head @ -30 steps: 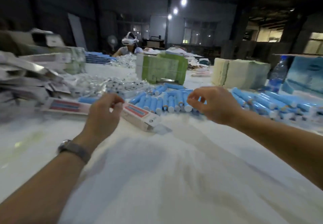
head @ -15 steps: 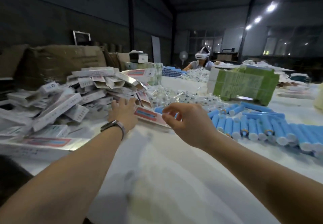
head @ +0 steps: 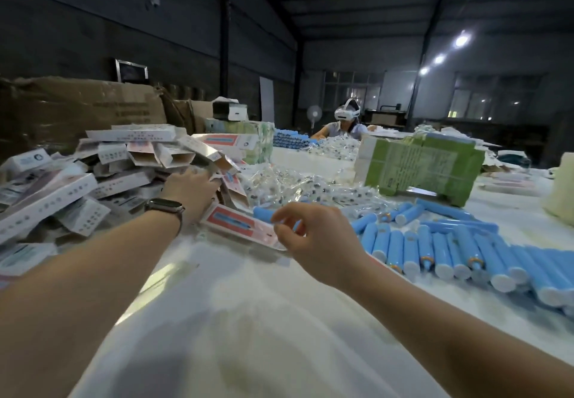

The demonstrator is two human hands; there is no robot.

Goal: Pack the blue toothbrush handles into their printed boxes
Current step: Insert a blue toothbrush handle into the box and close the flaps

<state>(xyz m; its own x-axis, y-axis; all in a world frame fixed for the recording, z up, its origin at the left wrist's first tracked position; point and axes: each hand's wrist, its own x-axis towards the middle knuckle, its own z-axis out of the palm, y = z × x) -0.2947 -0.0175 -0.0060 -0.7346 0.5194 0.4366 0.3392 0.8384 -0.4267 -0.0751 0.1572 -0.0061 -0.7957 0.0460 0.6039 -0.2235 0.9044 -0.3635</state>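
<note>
Left hand [head: 191, 189]: fingers reach into the heap of printed boxes [head: 102, 174] and touch the cartons there; whether they grip one cannot be told. A dark wristwatch [head: 164, 206] sits on that wrist.

Right hand [head: 313, 236]: fingers loosely curled above the table, thumb and forefinger near each other, holding nothing.

One printed box [head: 239, 225], red-and-white, lies flat on the white table [head: 248, 320] between the two hands, just beside the right fingertips.

Blue toothbrush handles [head: 450, 245]: many, lying in rows on the table to the right of the right hand, unpacked; one single handle [head: 264, 212] lies behind the flat box.

Clear-wrapped small parts [head: 295, 183]: a pile beyond the hands.

Green carton [head: 419, 164]: farther back on the table.

Brown cardboard cartons [head: 77, 108]: behind the box heap.

A person in a white headset [head: 346, 118] sits at the far end.
</note>
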